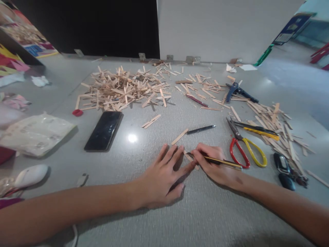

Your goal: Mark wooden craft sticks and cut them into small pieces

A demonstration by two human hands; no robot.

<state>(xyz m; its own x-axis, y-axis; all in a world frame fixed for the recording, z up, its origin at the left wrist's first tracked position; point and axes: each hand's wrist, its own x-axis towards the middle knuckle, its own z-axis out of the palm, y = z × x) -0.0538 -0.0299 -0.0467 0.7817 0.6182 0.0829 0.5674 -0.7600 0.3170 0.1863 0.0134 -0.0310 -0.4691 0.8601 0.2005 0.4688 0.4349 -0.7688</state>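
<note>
My left hand (pixel 166 173) lies flat with its fingers spread, the fingertips beside and touching a short wooden craft stick (pixel 188 156) on the table. My right hand (pixel 212 163) grips a yellow-and-black pencil (pixel 223 162), its dark tip against that stick. Part of the stick is hidden under my fingers. Just beyond my left fingertips rests another craft stick (pixel 180 136), its end close to a black pen (pixel 202 129). Two more craft sticks (pixel 151 121) lie side by side farther off. Right of my right hand are scissors (pixel 239 139) with one red and one yellow handle.
A large heap of craft sticks (pixel 120 87) covers the back; more sticks (pixel 288 133) lie right. Around are a phone (pixel 104 131), a white mouse (pixel 32 175), a plastic packet (pixel 38 133), a yellow-and-black cutter (pixel 259 130), blue-handled pliers (pixel 232 91) and keys with a fob (pixel 282 163).
</note>
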